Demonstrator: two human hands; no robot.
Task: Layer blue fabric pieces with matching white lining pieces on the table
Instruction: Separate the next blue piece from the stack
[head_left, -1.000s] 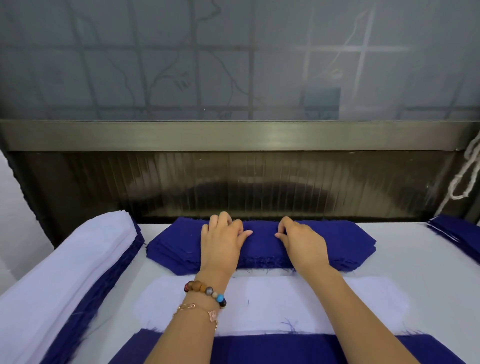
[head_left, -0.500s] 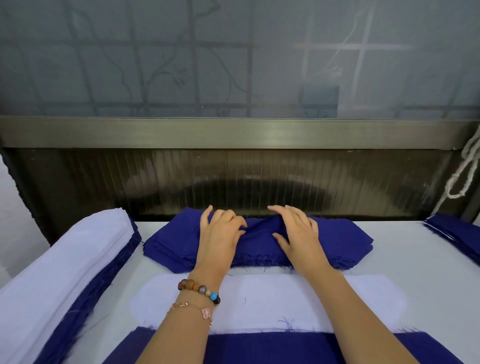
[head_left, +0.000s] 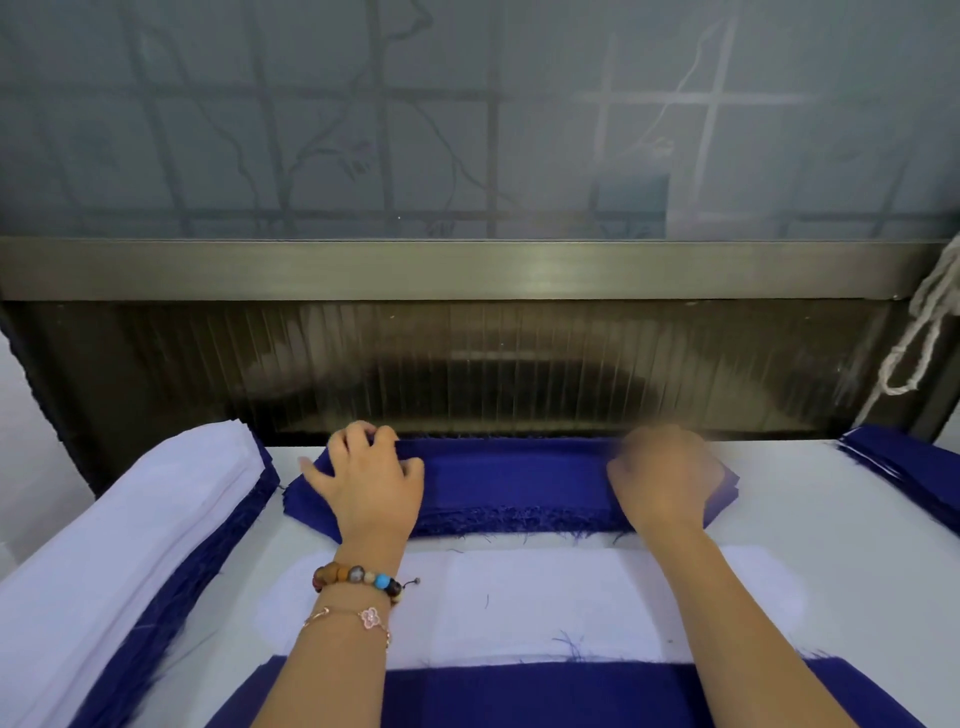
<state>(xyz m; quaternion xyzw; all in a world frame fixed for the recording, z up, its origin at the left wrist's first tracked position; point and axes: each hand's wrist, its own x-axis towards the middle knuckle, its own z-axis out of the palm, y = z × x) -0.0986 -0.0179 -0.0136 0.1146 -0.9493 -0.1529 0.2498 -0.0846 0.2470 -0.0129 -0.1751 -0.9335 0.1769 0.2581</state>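
a frosted window pane (head_left: 467, 114) fills the upper half of the view, with a dark ribbed panel (head_left: 519, 374) below it and a brushed metal rail (head_left: 467, 270) between the two. the white tabletop (head_left: 857, 561) spreads across the lower half. along its left side lies a long layered stack (head_left: 119, 545), white on top with blue edges showing underneath. a white lining piece (head_left: 545, 603) lies flat in the near middle, and its near edge overlaps a blue piece (head_left: 545, 696) at the bottom of the view. just beyond the lining, against the ribbed panel, sits the blue fabric stack (head_left: 514, 483), frayed threads along its near edge. another blue pile (head_left: 909, 467) lies at the far right, apart from it. both hands are on the blue fabric stack, one towards each end. the left hand (head_left: 369, 483) lies palm down, its fingers (head_left: 363, 434) curled over the far edge of the top layer and the thumb spread out to the left. the right hand (head_left: 667, 478) is blurred; i cannot tell whether its fingers pinch the cloth or merely press on it. a pale looped rope (head_left: 919, 338) hangs at the right edge. the left wrist wears a bead bracelet (head_left: 358, 576) and a thin chain bracelet (head_left: 363, 618) with a flower charm.
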